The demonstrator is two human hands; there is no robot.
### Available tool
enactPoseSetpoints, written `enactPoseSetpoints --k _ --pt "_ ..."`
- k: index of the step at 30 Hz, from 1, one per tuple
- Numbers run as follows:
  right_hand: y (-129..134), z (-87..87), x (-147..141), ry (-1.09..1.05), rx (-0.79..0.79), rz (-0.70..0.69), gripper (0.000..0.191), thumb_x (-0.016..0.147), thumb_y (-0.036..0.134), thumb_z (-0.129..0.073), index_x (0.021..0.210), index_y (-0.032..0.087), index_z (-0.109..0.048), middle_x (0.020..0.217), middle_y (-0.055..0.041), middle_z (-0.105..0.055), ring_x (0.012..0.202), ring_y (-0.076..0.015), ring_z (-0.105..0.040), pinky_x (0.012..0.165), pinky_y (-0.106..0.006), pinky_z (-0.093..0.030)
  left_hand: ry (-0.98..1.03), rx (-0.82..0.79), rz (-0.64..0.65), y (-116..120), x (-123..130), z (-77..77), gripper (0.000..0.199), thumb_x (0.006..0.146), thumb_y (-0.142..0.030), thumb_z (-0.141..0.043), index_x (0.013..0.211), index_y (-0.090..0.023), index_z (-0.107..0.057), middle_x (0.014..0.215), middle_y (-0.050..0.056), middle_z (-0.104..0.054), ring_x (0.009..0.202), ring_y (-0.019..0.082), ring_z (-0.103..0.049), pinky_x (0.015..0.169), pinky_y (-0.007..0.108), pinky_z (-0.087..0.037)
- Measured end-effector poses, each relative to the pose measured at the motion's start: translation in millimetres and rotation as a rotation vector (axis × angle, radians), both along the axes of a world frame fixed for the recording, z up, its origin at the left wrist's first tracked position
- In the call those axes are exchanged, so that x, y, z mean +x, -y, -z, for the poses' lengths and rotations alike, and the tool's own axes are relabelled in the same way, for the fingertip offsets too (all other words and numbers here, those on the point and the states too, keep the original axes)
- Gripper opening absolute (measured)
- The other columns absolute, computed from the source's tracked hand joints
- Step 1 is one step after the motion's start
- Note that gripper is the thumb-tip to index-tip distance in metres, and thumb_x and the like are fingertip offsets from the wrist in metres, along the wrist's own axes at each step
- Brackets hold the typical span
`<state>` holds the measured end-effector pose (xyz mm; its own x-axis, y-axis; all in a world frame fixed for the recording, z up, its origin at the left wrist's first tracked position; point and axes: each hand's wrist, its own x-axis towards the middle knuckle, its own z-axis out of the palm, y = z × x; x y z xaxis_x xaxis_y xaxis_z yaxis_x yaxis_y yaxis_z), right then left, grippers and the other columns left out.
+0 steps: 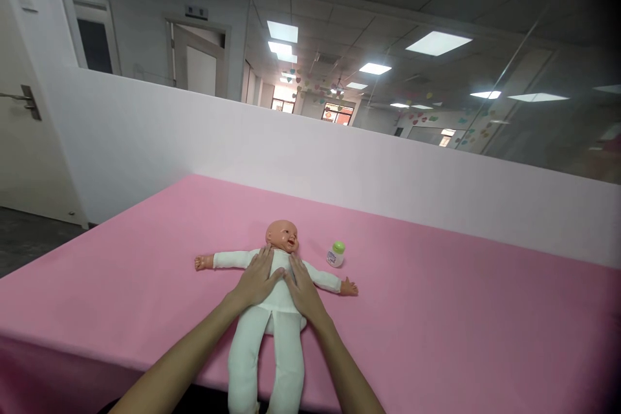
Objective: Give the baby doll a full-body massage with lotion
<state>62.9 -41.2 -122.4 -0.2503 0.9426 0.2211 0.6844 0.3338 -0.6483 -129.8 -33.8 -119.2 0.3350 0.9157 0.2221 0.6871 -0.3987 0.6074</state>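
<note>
A baby doll [277,297] with a white cloth body lies on its back, arms spread out and head toward the far side. My left hand [258,277] lies flat on one side of its chest, fingertips near the neck. On the other side of the chest rests my right hand [301,284], also flat, with the fingers stretched out. The two thumbs come close together over the middle of the chest. Beyond the doll's arm on the right stands a small clear jar [336,255] with a green lid; neither hand touches it.
A pink cloth [436,310] covers the table under the doll. Behind it runs a low white wall [310,149] with glass above. A door with a metal handle [32,102] is at the left. The doll's legs reach over the table's near edge.
</note>
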Motion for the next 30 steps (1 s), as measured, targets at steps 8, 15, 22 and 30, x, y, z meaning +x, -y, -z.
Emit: enactPoseSetpoints --k 8,15,22,30 --pt "13 12.3 23 -0.042 -0.045 0.056 0.083 0.100 0.069 -0.031 0.162 0.015 -0.029 0.170 -0.0116 -0.023 0.158 -0.0242 -0.019 0.130 -0.049 -0.013 0.005 -0.138 0.014 7 -31 -1.6 0.094 0.100 -0.072 -0.024 0.164 -0.005 -0.009 0.170 0.020 0.000 0.158 0.030 0.001 0.128 0.050 -0.009" --pt "58 -1.3 24 -0.077 -0.158 -0.013 0.076 0.103 0.065 -0.033 0.165 0.021 -0.020 0.172 -0.0035 -0.014 0.159 -0.0216 -0.011 0.130 -0.046 -0.012 -0.016 -0.149 0.127 43 -59 2.2 0.081 0.101 -0.065 -0.037 0.166 -0.025 -0.010 0.170 0.007 -0.012 0.156 0.030 -0.011 0.127 0.047 -0.023" --pt "78 -24.1 2 0.009 -0.089 -0.242 0.063 0.107 0.053 -0.031 0.164 0.027 -0.023 0.171 0.0001 -0.017 0.159 -0.0221 -0.014 0.131 -0.046 -0.014 -0.063 -0.001 0.340 75 -33 -19.3 0.080 0.103 -0.060 -0.038 0.165 -0.025 0.000 0.170 0.004 0.003 0.157 0.029 -0.001 0.130 0.050 -0.013" --pt "19 -16.1 -18 0.119 0.088 -0.236 0.063 0.106 0.039 -0.034 0.164 0.017 -0.025 0.171 -0.0074 -0.022 0.158 -0.0232 -0.017 0.131 -0.046 -0.013 -0.034 0.003 0.231 36 10 -24.7 0.082 0.103 -0.062 -0.032 0.166 -0.013 -0.011 0.171 0.011 -0.006 0.159 0.027 -0.002 0.130 0.048 -0.010"
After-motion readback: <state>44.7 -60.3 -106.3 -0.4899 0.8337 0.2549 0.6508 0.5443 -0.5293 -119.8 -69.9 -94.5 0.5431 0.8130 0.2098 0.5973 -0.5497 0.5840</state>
